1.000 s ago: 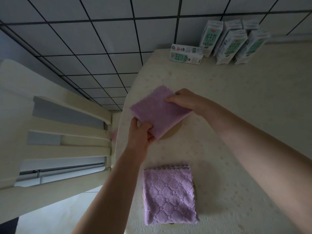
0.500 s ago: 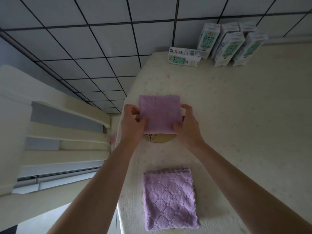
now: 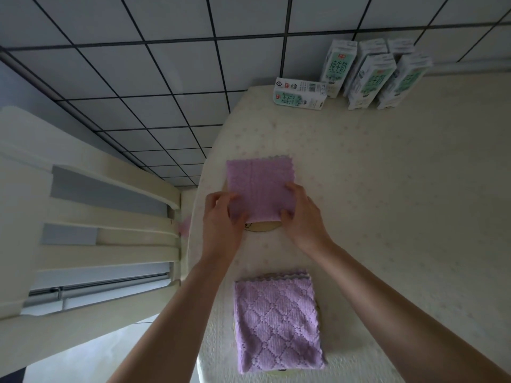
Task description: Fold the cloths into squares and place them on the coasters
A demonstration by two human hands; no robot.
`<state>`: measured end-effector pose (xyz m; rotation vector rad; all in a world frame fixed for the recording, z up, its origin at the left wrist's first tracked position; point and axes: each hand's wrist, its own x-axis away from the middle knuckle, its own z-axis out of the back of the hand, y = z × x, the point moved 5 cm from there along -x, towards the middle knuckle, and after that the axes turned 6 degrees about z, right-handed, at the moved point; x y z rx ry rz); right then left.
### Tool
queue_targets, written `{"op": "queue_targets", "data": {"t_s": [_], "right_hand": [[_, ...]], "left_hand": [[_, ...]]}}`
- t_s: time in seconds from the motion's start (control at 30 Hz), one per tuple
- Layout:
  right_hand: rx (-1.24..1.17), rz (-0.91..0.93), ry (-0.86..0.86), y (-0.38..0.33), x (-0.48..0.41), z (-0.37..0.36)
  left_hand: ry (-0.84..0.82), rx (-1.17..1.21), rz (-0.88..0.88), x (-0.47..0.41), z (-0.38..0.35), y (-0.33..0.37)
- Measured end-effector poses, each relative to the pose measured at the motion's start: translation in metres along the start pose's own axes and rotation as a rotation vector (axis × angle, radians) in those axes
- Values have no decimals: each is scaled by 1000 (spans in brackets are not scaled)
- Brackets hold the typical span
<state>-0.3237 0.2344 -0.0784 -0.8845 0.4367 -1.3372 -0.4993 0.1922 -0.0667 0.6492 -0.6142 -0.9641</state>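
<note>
1. Nearest the viewer, a folded lilac diamond-weave cloth [image 3: 278, 324] lies flat by the table's front edge. It hides nearly everything beneath it, so this one looks finished.
2. Just beyond, two bare forearms reach forward. The left hand [image 3: 221, 217] pinches the near left corner of a second, folded lilac ribbed cloth [image 3: 260, 186], thumb on top and fingers curled at the edge. The right hand [image 3: 301, 214] grips the near right corner, fingers spread over the top.
3. This ribbed cloth sits over a round tan coaster [image 3: 262, 226]. Only the coaster's near rim shows, below the cloth's folded edge, so the cloth seems set slightly too far back.
4. To finish well, it likely needs drawing a little toward the viewer until the coaster sits centred beneath. The layers should stay pinched together so the scalloped far edges remain lined up. Then both hands should press the cloth flat and lift straight up, dragging nothing.
5. Farthest back on the cream dotted tablecloth [image 3: 387, 189] stand white-and-green milk cartons [image 3: 370, 76], one lying on its side, well apart from the work.
</note>
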Motion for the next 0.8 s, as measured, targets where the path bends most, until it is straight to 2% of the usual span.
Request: {"op": "queue_targets", "data": {"t_s": [0.13, 0.23, 0.47, 0.57, 0.7, 0.8], "right_hand": [[-78, -48, 7, 0, 0, 3], [-15, -1, 13, -5, 2, 6], [476, 43, -27, -7, 20, 7], [552, 45, -42, -4, 34, 11], [657, 58, -73, -5, 58, 19], [709, 39, -76, -6, 85, 28]], "left_hand": [[38, 109, 35, -3, 6, 4], [30, 121, 3, -5, 9, 6], [-4, -100, -62, 3, -1, -3], [-66, -210, -51, 12, 1, -2], [-161, -543, -89, 37, 10, 3], [-214, -631, -51, 64, 24, 3]]}}
